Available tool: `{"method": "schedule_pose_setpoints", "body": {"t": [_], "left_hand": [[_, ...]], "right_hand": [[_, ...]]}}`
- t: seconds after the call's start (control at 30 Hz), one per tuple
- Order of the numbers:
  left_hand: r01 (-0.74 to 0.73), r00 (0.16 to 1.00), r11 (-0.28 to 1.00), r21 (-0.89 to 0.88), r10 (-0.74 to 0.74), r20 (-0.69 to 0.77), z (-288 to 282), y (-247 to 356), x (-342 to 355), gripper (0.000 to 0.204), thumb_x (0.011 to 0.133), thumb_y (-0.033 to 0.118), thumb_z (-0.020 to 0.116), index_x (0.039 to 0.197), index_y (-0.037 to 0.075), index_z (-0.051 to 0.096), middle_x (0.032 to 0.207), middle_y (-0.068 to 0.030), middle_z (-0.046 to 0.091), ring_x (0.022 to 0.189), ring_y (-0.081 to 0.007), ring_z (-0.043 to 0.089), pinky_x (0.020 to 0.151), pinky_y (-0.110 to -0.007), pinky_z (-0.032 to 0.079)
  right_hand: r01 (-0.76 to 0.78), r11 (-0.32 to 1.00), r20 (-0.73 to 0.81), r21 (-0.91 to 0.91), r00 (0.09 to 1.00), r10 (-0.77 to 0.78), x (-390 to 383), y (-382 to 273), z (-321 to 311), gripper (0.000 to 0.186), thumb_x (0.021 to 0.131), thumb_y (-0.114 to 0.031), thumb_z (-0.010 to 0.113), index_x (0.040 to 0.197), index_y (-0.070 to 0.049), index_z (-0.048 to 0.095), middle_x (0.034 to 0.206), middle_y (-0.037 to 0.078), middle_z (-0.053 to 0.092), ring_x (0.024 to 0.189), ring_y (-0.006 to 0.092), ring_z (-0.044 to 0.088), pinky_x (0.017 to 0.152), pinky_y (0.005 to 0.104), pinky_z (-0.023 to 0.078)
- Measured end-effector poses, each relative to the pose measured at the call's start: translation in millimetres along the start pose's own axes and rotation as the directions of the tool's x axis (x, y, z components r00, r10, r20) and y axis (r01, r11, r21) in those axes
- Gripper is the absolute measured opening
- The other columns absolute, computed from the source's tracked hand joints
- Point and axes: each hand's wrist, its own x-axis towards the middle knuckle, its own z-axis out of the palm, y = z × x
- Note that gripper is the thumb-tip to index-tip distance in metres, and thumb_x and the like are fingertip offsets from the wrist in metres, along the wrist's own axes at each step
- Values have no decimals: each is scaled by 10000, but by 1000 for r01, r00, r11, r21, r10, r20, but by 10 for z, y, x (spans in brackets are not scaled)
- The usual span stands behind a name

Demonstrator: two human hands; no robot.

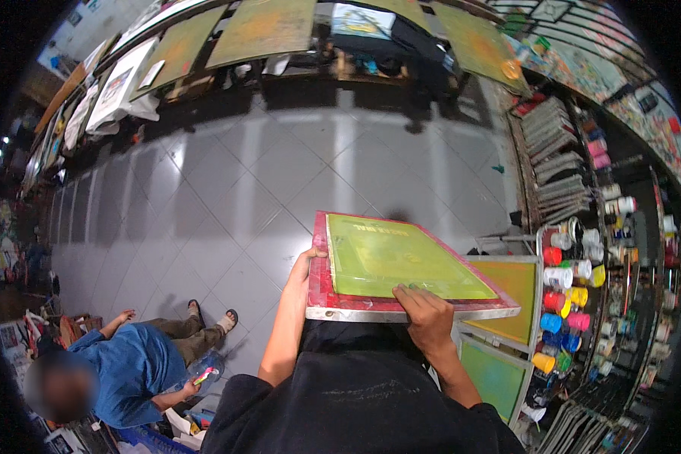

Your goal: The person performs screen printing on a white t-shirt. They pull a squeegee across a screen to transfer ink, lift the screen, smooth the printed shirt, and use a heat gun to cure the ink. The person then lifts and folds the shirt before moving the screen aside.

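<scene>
Held in front of my body is a screen printing frame, with yellow-green mesh, red tape along its border and a pale metal edge towards me. My left hand grips its left side, thumb over the red border and the other fingers hidden beneath. At the near edge, my right hand has its bent fingers over the rim, their tips on the mesh beside a strip of clear, wrinkled tape. The frame tilts slightly, and faint lettering shows on its far part.
Close by on the right lean more screen frames, beside a rack of colourful ink tubs. At lower left a person in a blue shirt holds a small colourful item. Printing tables line the far side beyond grey floor tiles.
</scene>
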Motion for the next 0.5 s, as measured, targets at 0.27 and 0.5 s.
{"method": "schedule_pose_setpoints", "body": {"t": [0.27, 0.5], "left_hand": [[-273, 921, 962, 8, 264, -286, -383, 1655, -400, 508, 884, 314, 649, 1324, 67, 588, 1230, -134, 671, 1143, -302, 644, 1025, -472, 518], [-601, 730, 799, -37, 529, -432, -1469, 2726, 11, 705, 977, 546, 551, 1506, 91, 454, 1480, -148, 560, 1376, -322, 507, 1167, -473, 397]], "right_hand": [[124, 981, 24, 152, 991, -129, 1661, -656, 545, 356, 739, -11, 703, 1076, -99, 777, 1035, 108, 788, 926, 307, 770, 776, 390, 612], [366, 873, -34, 322, 926, -375, 3506, -1204, 1014, 276, 786, -12, 640, 1002, -142, 754, 846, 97, 751, 747, 303, 736, 613, 432, 559]]}}
